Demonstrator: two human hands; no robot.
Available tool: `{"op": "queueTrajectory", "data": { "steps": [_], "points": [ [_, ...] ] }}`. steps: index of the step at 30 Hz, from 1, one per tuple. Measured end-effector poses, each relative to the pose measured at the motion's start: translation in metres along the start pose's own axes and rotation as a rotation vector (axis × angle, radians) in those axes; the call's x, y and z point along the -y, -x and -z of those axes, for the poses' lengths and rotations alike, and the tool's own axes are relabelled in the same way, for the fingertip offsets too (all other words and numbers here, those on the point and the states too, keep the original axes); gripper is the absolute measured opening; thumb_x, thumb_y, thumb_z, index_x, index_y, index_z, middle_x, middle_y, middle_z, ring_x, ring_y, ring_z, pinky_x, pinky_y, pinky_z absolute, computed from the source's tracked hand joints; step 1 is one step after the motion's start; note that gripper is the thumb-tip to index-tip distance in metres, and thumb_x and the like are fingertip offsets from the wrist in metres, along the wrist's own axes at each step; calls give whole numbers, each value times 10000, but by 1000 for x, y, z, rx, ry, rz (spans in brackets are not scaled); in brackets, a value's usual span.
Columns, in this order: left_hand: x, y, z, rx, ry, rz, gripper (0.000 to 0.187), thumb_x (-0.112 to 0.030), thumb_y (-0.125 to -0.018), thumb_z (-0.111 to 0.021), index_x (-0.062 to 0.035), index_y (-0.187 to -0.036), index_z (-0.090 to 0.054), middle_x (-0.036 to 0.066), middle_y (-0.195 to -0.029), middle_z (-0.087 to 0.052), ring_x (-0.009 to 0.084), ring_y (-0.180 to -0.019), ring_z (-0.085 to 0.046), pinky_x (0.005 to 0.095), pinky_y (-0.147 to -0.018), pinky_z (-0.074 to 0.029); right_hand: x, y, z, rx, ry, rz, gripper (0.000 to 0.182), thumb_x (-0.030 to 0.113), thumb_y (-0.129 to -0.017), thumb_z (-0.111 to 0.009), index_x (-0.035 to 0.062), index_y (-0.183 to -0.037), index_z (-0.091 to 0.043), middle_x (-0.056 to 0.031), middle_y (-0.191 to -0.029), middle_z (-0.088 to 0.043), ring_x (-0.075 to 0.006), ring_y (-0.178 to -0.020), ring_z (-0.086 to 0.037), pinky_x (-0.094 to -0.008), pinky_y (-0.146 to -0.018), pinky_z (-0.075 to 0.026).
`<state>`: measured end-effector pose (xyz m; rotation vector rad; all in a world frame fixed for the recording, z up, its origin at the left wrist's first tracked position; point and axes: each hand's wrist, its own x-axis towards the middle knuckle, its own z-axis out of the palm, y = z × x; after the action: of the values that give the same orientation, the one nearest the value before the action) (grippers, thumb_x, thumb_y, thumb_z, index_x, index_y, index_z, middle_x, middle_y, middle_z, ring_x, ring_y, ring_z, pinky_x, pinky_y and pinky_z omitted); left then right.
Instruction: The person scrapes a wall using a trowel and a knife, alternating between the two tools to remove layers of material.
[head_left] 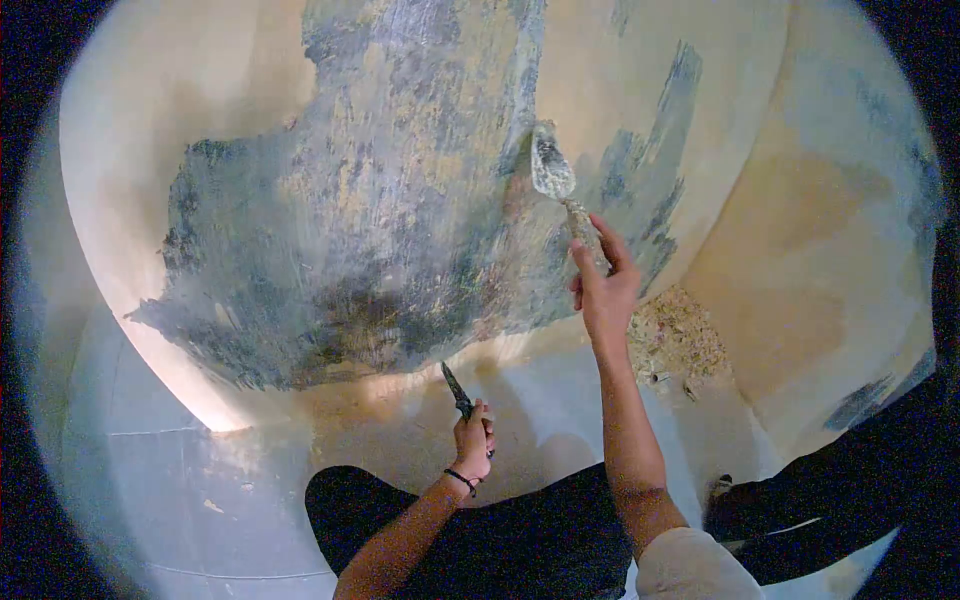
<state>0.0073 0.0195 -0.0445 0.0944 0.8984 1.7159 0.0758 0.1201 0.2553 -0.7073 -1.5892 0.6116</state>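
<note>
My right hand (608, 285) is wrapped round the handle of a trowel (553, 168), whose pale, smeared blade lies against or just in front of the curved wall (400, 190). Dark grey, streaky patches cover much of that cream surface. Lower down, my left hand (473, 440) grips a dark, pointed tool (456, 388), its tip up near the wall's bottom edge. Whether this tip touches the wall cannot be made out. A black band circles my left wrist.
A heap of crumbly flakes (680, 335) lies on the floor right of my right wrist. Another stained, curved surface (820, 220) rises at the right. Below it are a person's dark-clothed legs (830, 500). My own dark-clothed legs (540, 540) are at the bottom.
</note>
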Motion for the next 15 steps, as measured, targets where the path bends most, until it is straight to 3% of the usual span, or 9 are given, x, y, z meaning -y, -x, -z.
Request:
{"op": "queueTrajectory", "data": {
  "steps": [15],
  "points": [
    [-4,4,-4,-16,65,18,260,-383,-909,-579,-126,-874,-556,-35,-528,-429,80,-353,-329,241,-336,-243,9,12,9,16,12,-48,412,191,-849,-657,79,-1239,-592,-101,-774,-659,-97,-419,-504,-269,-395,-407]
  ]
}}
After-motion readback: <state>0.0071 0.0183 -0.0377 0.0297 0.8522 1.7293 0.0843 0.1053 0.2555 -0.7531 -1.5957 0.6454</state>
